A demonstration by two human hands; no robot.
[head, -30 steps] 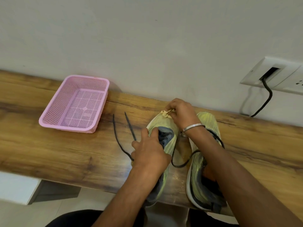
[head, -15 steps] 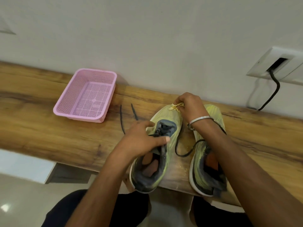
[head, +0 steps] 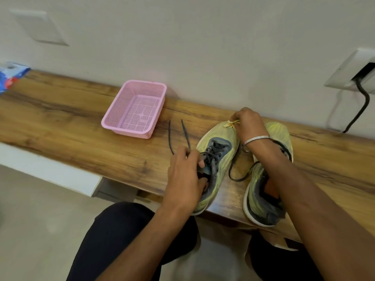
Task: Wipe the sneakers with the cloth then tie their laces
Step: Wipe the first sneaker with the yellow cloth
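I see left hand [head: 183, 169] pinching laces [head: 212, 157] mid-sneaker [head: 218, 159] | right hand [head: 250, 123] gripping cloth [head: 230, 124] at toe, surface's far edge | sneaker's long axis front-to-back

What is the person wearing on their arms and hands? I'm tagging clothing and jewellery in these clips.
Both forearms are bare, with no sleeves in view and no gloves. The right hand has a thin silver-coloured bangle round the wrist. The left hand and its wrist show no jewellery, watch or strap. No rings can be made out on the fingers that show.
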